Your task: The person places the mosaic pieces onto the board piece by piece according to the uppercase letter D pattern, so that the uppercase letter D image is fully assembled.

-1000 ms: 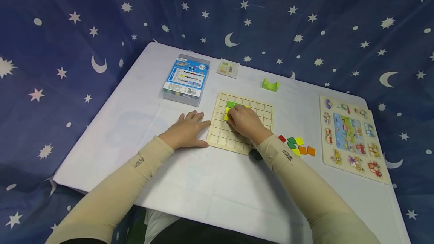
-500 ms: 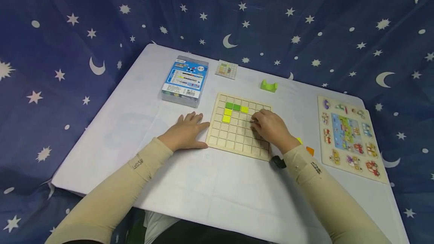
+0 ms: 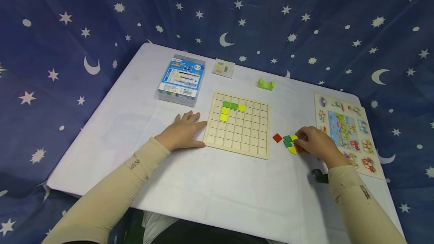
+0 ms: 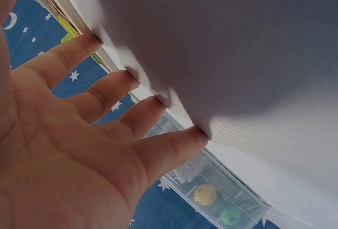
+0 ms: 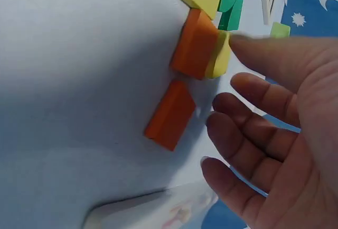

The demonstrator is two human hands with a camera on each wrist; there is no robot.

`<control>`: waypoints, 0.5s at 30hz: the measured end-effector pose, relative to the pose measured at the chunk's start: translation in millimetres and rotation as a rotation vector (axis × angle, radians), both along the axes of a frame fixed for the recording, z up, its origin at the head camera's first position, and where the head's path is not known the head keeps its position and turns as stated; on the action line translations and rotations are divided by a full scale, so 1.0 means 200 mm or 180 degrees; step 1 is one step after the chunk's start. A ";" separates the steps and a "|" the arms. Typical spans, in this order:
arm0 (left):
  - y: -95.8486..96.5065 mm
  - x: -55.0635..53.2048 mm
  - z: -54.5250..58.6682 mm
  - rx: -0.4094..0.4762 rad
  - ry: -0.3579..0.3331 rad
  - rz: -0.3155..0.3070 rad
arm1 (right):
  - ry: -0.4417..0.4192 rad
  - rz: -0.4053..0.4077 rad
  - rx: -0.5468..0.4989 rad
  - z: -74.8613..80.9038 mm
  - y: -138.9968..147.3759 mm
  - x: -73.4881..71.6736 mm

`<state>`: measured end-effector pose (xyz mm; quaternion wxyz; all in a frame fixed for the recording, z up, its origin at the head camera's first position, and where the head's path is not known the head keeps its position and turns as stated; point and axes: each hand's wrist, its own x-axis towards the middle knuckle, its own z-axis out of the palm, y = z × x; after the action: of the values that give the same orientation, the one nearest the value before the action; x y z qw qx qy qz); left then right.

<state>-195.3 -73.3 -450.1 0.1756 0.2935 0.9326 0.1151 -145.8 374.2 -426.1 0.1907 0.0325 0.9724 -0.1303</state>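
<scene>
In the head view my left hand [image 3: 181, 133] rests on the white tablecloth, fingers spread, thumb and index fingertip at the left edge of a wooden grid board [image 3: 234, 134]. Two green tiles [image 3: 230, 105] and a yellow tile [image 3: 242, 108] form a row on that board, with more yellow tiles [image 3: 224, 114] below its left end. Right of the board, my right hand [image 3: 317, 142] is over loose pieces with its fingers loosely bent. The right wrist view shows the thumb tip beside a yellow piece [image 5: 219, 54] and two orange tiles [image 5: 171, 115] near the fingers, nothing gripped.
A red tile [image 3: 277, 138] and green pieces [image 3: 287, 141] lie between board and right hand. A wooden picture puzzle [image 3: 367, 146] lies farther right. Toward the back are a clear box with a blue label [image 3: 183, 78], a pattern card [image 3: 223, 67] and a light green stand [image 3: 266, 84].
My right hand has lifted off the tiles on the board and moved right to the loose pieces, uncovering the green and yellow tiles. My left hand stays at the board's edge.
</scene>
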 end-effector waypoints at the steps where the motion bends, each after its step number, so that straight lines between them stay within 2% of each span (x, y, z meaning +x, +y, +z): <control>1: 0.00 0.00 0.00 -0.0007 0.0002 0.0000 | -0.0026 -0.0009 -0.0025 -0.01 0.01 0.00; 9: 0.00 0.00 -0.01 0.0001 -0.0017 0.0002 | -0.0026 0.0014 0.0037 -0.04 -0.02 -0.02; 15: 0.00 0.00 -0.01 0.0002 0.0006 -0.0010 | 0.0085 0.0054 0.0107 -0.05 -0.03 -0.03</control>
<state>-196.0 -74.2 -452.3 0.1747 0.2952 0.9323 0.1149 -152.1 367.8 -436.5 0.1783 0.0257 0.9772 -0.1127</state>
